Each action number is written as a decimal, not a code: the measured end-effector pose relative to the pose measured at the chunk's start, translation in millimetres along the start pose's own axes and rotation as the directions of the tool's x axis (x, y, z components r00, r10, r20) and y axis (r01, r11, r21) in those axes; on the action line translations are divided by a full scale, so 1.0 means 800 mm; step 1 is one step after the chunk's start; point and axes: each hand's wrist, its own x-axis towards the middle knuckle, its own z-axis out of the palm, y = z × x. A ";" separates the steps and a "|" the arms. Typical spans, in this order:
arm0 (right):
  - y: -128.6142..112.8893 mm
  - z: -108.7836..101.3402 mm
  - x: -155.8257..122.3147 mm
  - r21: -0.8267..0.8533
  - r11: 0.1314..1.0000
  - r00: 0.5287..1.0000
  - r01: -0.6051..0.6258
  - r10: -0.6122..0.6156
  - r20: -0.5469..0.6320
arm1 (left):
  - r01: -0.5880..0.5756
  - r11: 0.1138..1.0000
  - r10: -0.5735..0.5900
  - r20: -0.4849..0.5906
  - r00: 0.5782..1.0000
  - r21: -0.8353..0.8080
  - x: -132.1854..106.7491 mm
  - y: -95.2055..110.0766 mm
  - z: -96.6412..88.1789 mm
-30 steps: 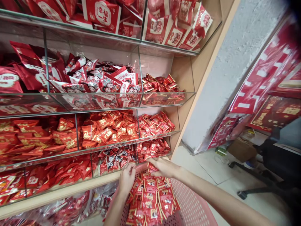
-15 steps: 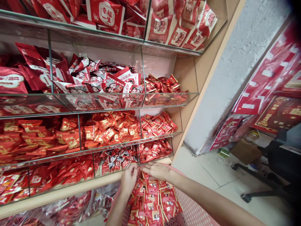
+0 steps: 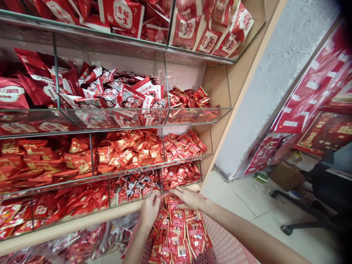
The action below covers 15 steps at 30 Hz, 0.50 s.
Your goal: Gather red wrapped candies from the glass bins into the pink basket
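Observation:
Below the shelves is a pink perforated basket with many small red candy packets in it. At the basket's far rim, my left hand is closed, its fingers curled round the edge. My right hand lies just to the right, palm down over the far end of the packets. Its fingers are stretched out toward the rim and the thumb is apart, touching the packets' far end. Nothing shows held in that hand.
Glass-divided shelves hold red candy packets and larger red bags. Clear plastic bags of packets lie under the lowest shelf. On the right are a grey wall, a tiled floor and a black chair base.
My right hand has shifted slightly to the right, its fingers lifting and the thumb parting from them. More of the basket's far rim shows. The left hand keeps its place.

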 end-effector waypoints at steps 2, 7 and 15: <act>0.002 0.001 0.000 0.015 1.000 1.000 -0.006 0.007 -0.009 | 0.003 1.000 -0.003 0.003 1.000 -0.003 0.000 0.000 0.000; 0.006 0.003 0.000 0.058 0.998 0.999 -0.027 0.029 -0.034 | 0.000 1.000 0.000 -0.001 1.000 0.004 0.000 -0.002 0.001; 0.014 0.006 0.002 0.162 0.985 0.997 -0.066 0.070 -0.023 | 0.004 1.000 -0.004 -0.004 1.000 0.002 0.001 -0.006 0.003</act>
